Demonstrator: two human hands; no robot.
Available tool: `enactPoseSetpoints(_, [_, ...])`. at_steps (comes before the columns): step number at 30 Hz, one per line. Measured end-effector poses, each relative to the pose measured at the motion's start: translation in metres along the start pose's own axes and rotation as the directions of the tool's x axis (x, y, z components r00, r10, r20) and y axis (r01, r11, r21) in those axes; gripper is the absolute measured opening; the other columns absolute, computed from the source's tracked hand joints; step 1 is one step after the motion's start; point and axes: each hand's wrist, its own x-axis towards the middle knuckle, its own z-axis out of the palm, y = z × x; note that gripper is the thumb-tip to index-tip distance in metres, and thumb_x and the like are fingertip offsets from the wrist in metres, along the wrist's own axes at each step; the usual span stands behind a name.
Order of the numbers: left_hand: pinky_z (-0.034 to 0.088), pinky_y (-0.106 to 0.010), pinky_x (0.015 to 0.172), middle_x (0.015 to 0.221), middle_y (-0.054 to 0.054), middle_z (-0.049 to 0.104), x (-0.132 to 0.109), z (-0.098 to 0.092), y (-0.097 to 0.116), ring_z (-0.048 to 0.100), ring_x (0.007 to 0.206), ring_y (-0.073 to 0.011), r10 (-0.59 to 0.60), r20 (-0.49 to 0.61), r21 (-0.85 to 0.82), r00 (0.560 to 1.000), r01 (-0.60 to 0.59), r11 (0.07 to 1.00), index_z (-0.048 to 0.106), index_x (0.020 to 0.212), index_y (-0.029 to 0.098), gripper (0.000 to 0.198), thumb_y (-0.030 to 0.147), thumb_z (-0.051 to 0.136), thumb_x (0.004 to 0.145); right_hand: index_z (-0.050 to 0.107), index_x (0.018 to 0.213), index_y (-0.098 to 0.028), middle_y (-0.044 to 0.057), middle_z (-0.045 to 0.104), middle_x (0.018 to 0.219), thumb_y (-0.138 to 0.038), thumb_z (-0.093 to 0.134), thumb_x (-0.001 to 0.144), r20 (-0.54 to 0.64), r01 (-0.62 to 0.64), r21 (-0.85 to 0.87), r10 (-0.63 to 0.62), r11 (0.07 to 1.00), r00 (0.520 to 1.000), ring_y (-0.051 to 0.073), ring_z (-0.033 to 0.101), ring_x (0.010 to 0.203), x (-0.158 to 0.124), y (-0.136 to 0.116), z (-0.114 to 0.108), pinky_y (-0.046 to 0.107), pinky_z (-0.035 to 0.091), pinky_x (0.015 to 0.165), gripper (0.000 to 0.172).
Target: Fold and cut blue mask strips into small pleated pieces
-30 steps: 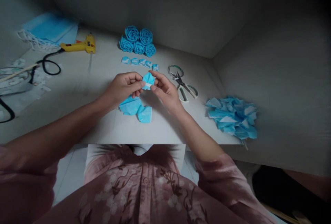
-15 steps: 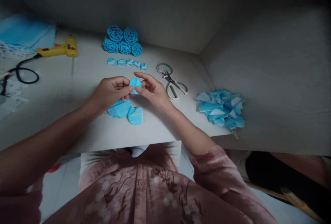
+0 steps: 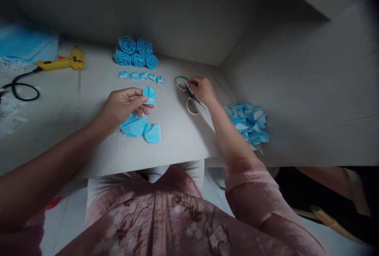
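Pinched between thumb and fingers of my left hand (image 3: 126, 103) is a small folded blue piece (image 3: 149, 95), pointed at its top. My right hand (image 3: 203, 90) is at the scissors (image 3: 193, 105) and the ring of tape (image 3: 180, 82), its fingers pressed together; what they hold, if anything, is too small to tell. The scissors lie with blades apart. Below my left hand rest loose blue pieces (image 3: 152, 133). A row of small folded blue pieces (image 3: 135, 75) lies beyond it, in front of several rolled blue roses (image 3: 138, 59).
A yellow glue gun (image 3: 60, 63) with a black cord lies at the left, near blue sheets (image 3: 29, 45) and white scraps (image 3: 12, 110). A crumpled blue bunch (image 3: 250, 124) sits at the right edge. Grey panels (image 3: 284, 78) stand behind and at the right.
My right hand has let go of the folded blue piece and moved right to the scissors and tape ring. The piece stays in my left hand. The view has shifted slightly.
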Motion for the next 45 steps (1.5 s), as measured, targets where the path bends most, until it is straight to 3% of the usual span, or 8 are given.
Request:
enactPoseSetpoints(8, [0.053,-0.027,0.063,0.074,-0.005,0.073,0.003,0.000,-0.006,0.072,0.070,-0.0180,0.011,0.006,-0.006,1.000,-0.011,1.000,0.070,0.085,0.020,0.018,0.037,0.076,0.082,0.086,0.109,-0.016,0.014,0.084,0.106,-0.022,0.064,0.100,0.011,-0.045,-0.133,0.047,0.990,0.999,0.026,0.076,0.097,-0.001,-0.010,0.022,0.033,0.051,0.085,0.024])
enactPoseSetpoints(16, [0.053,-0.027,0.063,0.076,-0.007,0.076,-0.001,0.001,0.003,0.071,0.069,-0.0180,-0.022,0.011,-0.004,1.000,0.022,1.000,0.071,0.084,0.019,0.015,0.033,0.075,0.083,0.080,0.111,-0.013,0.014,0.083,0.106,-0.018,0.056,0.103,-0.044,-0.075,-0.123,0.070,0.990,0.997,0.024,0.074,0.095,0.004,0.006,0.036,0.032,0.049,0.084,0.026])
enactPoseSetpoints(22, [0.052,-0.026,0.062,0.071,-0.004,0.073,-0.001,-0.002,0.001,0.070,0.067,-0.0166,-0.025,0.026,-0.005,0.999,0.025,1.000,0.072,0.077,0.020,0.012,0.029,0.075,0.085,0.074,0.112,-0.014,0.013,0.082,0.104,-0.017,0.053,0.105,-0.074,-0.055,-0.024,0.053,0.998,0.996,0.022,0.073,0.094,0.002,0.022,0.046,0.031,0.050,0.086,0.022])
enactPoseSetpoints(29, [0.049,-0.026,0.062,0.072,-0.004,0.074,-0.003,-0.003,0.000,0.061,0.058,-0.0120,-0.096,0.021,-0.019,0.995,0.097,0.995,0.074,0.078,0.018,0.021,0.035,0.079,0.089,0.068,0.098,-0.020,0.007,0.078,0.092,-0.020,0.058,0.102,-0.128,-0.072,0.147,0.091,0.986,0.988,0.022,0.070,0.085,0.003,0.028,0.051,0.035,0.052,0.089,0.011])
enactPoseSetpoints(35, [0.049,-0.026,0.057,0.084,-0.008,0.078,-0.003,0.001,0.003,0.070,0.066,-0.0155,-0.106,0.048,-0.116,0.993,0.110,0.987,0.065,0.078,0.018,0.022,0.032,0.075,0.092,0.056,0.098,-0.023,0.002,0.074,0.084,-0.021,0.046,0.110,-0.156,-0.092,0.293,0.142,0.952,0.977,0.015,0.067,0.069,0.004,0.027,0.053,0.028,0.051,0.073,0.016])
enactPoseSetpoints(38, [0.050,-0.026,0.057,0.087,-0.009,0.079,-0.002,0.000,-0.002,0.075,0.072,-0.0181,-0.092,0.085,-0.110,0.992,0.102,0.989,0.067,0.084,0.018,0.023,0.037,0.077,0.092,0.056,0.095,-0.024,0.000,0.071,0.081,-0.035,0.050,0.111,-0.189,0.012,0.415,0.074,0.910,0.979,0.013,0.065,0.067,-0.001,0.016,0.054,0.027,0.051,0.071,0.021])
enactPoseSetpoints(42, [0.052,-0.026,0.059,0.094,-0.012,0.082,-0.001,0.000,-0.005,0.076,0.074,-0.0188,-0.077,0.125,-0.105,0.989,0.091,0.990,0.072,0.093,0.016,0.026,0.041,0.081,0.089,0.066,0.105,-0.022,0.000,0.070,0.083,-0.057,0.051,0.110,-0.248,0.273,0.495,-0.167,0.825,0.954,0.013,0.064,0.071,-0.022,-0.021,0.054,0.027,0.050,0.071,0.038])
enactPoseSetpoints(45, [0.055,-0.026,0.060,0.097,-0.014,0.084,0.000,0.000,-0.006,0.076,0.073,-0.0177,-0.069,0.152,-0.127,0.986,0.089,0.988,0.072,0.092,0.015,0.027,0.040,0.081,0.089,0.071,0.100,-0.022,0.002,0.072,0.085,-0.053,0.053,0.112,-0.346,0.481,0.344,-0.368,0.806,0.863,0.014,0.066,0.076,-0.045,-0.053,0.048,0.030,0.051,0.074,0.038])
